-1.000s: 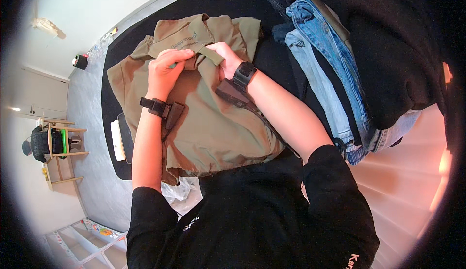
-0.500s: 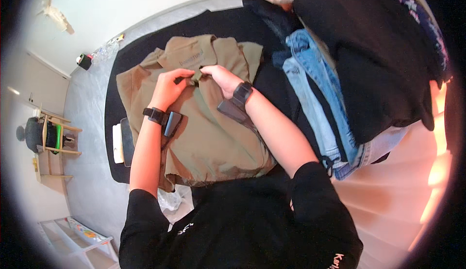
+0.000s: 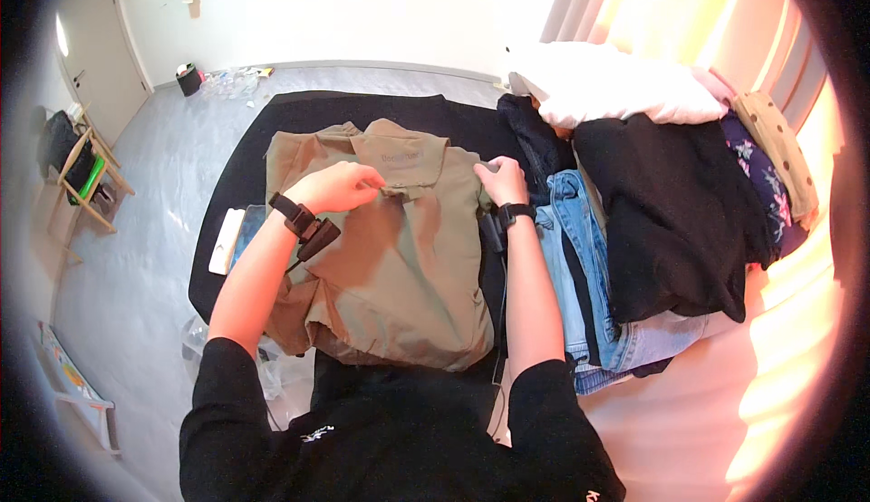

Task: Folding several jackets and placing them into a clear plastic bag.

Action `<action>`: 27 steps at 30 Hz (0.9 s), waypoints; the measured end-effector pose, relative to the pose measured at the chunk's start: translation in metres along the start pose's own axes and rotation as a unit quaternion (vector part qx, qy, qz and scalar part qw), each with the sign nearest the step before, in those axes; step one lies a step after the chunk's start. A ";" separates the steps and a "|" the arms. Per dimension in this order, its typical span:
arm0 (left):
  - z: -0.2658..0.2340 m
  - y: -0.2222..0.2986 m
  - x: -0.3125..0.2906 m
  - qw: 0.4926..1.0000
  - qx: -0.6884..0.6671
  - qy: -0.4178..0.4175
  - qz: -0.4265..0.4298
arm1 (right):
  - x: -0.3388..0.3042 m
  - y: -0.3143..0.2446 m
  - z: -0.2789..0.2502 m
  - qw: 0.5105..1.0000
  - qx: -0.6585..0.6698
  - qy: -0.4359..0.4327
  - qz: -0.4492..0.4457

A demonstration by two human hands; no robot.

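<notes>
An olive-brown jacket (image 3: 408, 266) lies spread in front of me on a black surface (image 3: 408, 108), its wide collar (image 3: 399, 153) at the far end. At the lower edge of the collar, my left hand (image 3: 340, 187) is closed, fingers together, pinching the cloth by the front opening. My right hand (image 3: 504, 181) is closed too, thumb and fingers gripping the jacket's far right edge near the shoulder. Each wrist wears a black strap with a small device. The jacket's near hem is bunched and uneven.
To the right is a pile with blue jeans (image 3: 580, 266), a black garment (image 3: 666, 221), a white cloth (image 3: 625, 85) and a dotted tan cloth (image 3: 778, 153). Left of the jacket lies a white slim object (image 3: 227, 241). A wooden chair (image 3: 91, 180) stands far left. Clear plastic (image 3: 288, 380) lies near me.
My right hand has moved right, from the collar's middle to the jacket's right edge. My left hand stays by the collar. The collar now lies flatter, and the view has tilted up.
</notes>
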State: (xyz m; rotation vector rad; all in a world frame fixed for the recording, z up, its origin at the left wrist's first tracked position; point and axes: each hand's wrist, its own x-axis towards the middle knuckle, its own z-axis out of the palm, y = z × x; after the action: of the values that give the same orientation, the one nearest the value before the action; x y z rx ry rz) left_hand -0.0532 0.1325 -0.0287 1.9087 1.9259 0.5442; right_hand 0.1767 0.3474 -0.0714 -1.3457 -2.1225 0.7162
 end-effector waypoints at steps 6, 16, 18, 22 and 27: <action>-0.002 0.055 -0.007 0.907 -0.405 0.102 -0.056 | -0.058 -0.111 -0.007 0.915 0.298 -0.114 -0.247; -0.019 0.013 -0.042 0.930 -0.350 0.102 -0.054 | -0.049 -0.046 0.019 0.927 0.271 -0.159 -0.207; -0.038 0.006 -0.071 0.920 -0.341 0.192 -0.009 | -0.042 -0.033 0.020 0.935 0.268 -0.156 -0.172; -0.092 -0.013 -0.137 0.902 -0.285 0.320 -0.049 | -0.021 -0.014 0.030 0.942 0.243 -0.134 -0.191; -0.141 -0.094 -0.232 0.916 -0.039 0.353 -0.188 | -0.011 -0.031 0.059 0.958 0.172 -0.171 -0.153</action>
State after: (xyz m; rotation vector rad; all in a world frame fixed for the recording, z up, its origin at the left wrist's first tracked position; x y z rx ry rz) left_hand -0.2042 -0.1014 0.0421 1.3145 2.5661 1.2872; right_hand 0.1206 0.3170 -0.0947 -0.7275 -2.2591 1.1843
